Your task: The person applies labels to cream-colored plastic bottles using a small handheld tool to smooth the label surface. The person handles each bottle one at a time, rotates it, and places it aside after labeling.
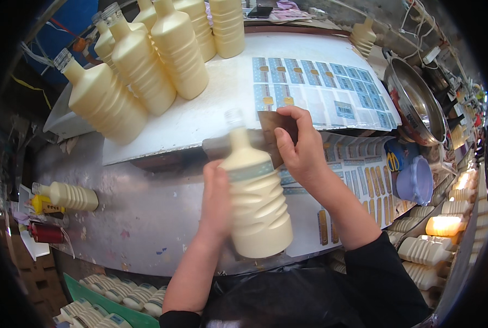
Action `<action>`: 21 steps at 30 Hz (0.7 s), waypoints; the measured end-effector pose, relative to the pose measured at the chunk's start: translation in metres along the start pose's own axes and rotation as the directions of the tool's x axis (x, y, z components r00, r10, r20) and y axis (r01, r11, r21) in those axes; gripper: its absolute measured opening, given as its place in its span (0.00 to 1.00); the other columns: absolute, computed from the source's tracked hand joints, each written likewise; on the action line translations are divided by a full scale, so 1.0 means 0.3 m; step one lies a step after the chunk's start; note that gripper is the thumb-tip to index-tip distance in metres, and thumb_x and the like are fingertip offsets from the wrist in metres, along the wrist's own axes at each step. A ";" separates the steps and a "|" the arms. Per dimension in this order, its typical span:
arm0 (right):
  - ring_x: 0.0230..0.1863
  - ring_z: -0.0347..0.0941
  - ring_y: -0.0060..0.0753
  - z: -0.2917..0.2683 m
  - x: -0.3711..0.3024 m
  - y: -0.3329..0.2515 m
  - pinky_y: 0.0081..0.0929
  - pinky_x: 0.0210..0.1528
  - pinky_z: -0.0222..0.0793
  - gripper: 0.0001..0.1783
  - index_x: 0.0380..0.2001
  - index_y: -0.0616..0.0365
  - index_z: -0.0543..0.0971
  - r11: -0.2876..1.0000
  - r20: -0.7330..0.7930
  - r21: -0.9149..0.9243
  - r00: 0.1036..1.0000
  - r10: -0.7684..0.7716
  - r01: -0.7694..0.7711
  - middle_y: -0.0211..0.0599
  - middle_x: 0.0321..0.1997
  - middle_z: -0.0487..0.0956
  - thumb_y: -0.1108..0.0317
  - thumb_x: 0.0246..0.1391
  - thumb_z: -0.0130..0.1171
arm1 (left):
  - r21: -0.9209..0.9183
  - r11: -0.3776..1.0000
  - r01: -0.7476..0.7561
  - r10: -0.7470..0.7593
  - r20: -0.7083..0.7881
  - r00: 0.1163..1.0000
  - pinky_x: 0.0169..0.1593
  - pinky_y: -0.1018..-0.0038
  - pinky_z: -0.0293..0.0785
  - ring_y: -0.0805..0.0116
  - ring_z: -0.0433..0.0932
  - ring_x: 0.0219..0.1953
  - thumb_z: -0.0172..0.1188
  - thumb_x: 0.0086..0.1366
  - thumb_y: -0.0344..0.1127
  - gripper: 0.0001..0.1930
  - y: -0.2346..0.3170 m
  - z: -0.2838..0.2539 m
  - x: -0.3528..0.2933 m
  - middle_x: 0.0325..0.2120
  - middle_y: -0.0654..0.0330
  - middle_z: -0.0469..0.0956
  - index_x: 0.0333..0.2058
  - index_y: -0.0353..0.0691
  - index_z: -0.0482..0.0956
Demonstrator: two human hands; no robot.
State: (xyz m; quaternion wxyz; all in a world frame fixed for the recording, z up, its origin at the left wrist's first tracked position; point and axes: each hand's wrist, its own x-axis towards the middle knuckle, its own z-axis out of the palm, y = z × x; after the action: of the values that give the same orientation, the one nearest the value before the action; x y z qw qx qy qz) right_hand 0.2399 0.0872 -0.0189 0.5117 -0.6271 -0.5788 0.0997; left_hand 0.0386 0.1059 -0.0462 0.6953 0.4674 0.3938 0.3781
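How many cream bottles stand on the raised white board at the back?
6 visible: front-left bottle, one behind it, a tall one, one rightmost, two partly hidden. More may be hidden behind.

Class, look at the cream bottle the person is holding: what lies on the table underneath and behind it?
Behind the cream bottle lie sheets of blue labels on the white board, and more label sheets beside it. The left hand and bottle hide the table directly beneath.

The held cream bottle (257, 199) is motion-blurred; its cap is indistinct. The left hand (216, 199) hides the bottle's left side, and label print there is unreadable.
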 end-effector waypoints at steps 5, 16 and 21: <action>0.51 0.79 0.60 -0.028 -0.001 -0.036 0.44 0.53 0.74 0.20 0.57 0.58 0.69 0.997 0.009 0.038 0.997 0.072 -0.072 0.54 0.52 0.79 0.69 0.63 0.56 | 0.055 0.996 -0.073 0.073 -0.005 0.997 0.60 0.69 0.71 0.67 0.74 0.53 0.33 0.83 0.46 0.21 -0.009 -0.018 0.002 0.52 0.54 0.73 0.62 0.38 0.63; 0.50 0.77 0.66 -0.003 0.003 -0.147 0.50 0.53 0.71 0.19 0.57 0.61 0.68 0.979 0.037 0.055 0.980 0.194 -0.196 0.60 0.48 0.80 0.69 0.64 0.52 | 0.340 0.934 -0.106 0.107 0.016 0.994 0.65 0.61 0.68 0.54 0.70 0.63 0.72 0.59 0.48 0.56 0.033 0.048 -0.189 0.63 0.44 0.65 0.73 0.31 0.42; 0.44 0.77 0.65 0.053 0.035 -0.269 0.51 0.47 0.73 0.16 0.54 0.62 0.67 0.985 0.103 -0.166 0.993 0.055 -0.037 0.58 0.48 0.78 0.72 0.65 0.50 | 0.511 0.855 -0.090 0.117 -0.020 0.993 0.63 0.58 0.69 0.46 0.73 0.62 0.71 0.59 0.45 0.54 0.083 0.097 -0.207 0.62 0.38 0.68 0.73 0.31 0.44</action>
State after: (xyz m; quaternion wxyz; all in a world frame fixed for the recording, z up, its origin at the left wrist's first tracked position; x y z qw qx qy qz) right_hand 0.1815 0.0887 0.0398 0.4242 -0.6740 -0.5969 0.0973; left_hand 0.0358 0.0471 -0.0031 0.5157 0.6451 0.4714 0.3093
